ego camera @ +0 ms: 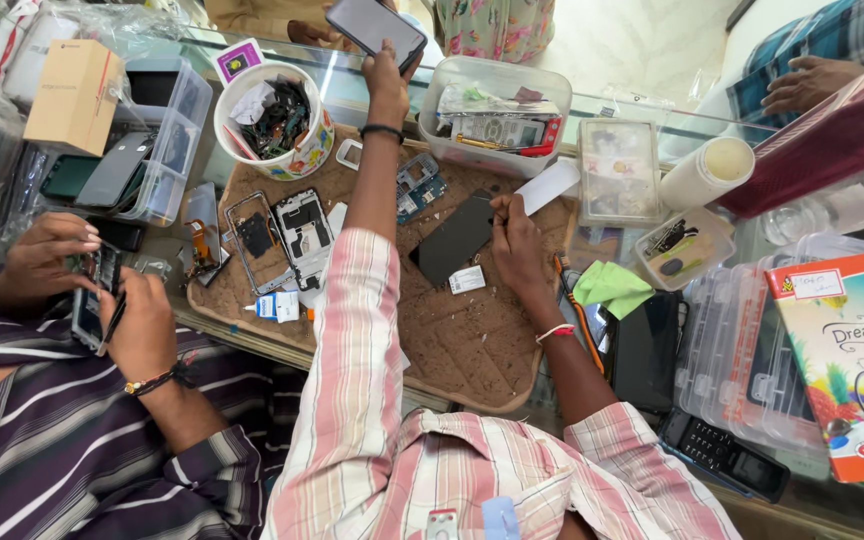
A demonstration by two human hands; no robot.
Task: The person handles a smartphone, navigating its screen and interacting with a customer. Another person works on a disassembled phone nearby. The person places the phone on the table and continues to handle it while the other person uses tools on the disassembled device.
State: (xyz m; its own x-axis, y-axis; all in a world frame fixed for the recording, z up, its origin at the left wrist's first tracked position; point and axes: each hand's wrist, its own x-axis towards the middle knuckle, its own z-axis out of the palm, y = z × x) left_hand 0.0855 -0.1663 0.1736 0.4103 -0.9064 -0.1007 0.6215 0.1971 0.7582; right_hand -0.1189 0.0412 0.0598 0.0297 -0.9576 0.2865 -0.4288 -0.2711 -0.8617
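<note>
My left hand [386,82] is stretched far forward and raised, gripping a dark smartphone [375,27] by its lower edge, screen side up. My right hand [516,246] rests on the brown cork mat [472,345], fingers curled and pinched on the right edge of a dark flat phone panel [455,242]. I cannot tell whether it also holds a small tool. An opened phone frame [251,238] and a phone body with bare boards [304,234] lie on the mat left of my left forearm. A blue circuit board [419,184] lies close to my left wrist.
At the left a co-worker's hands [137,325] hold a phone and a black tool. A patterned cup [274,122] of parts, clear plastic boxes [497,112], a white bottle [707,172], a green cloth [612,286], an orange-handled brush [580,318] and a colourful book [857,360] surround the mat.
</note>
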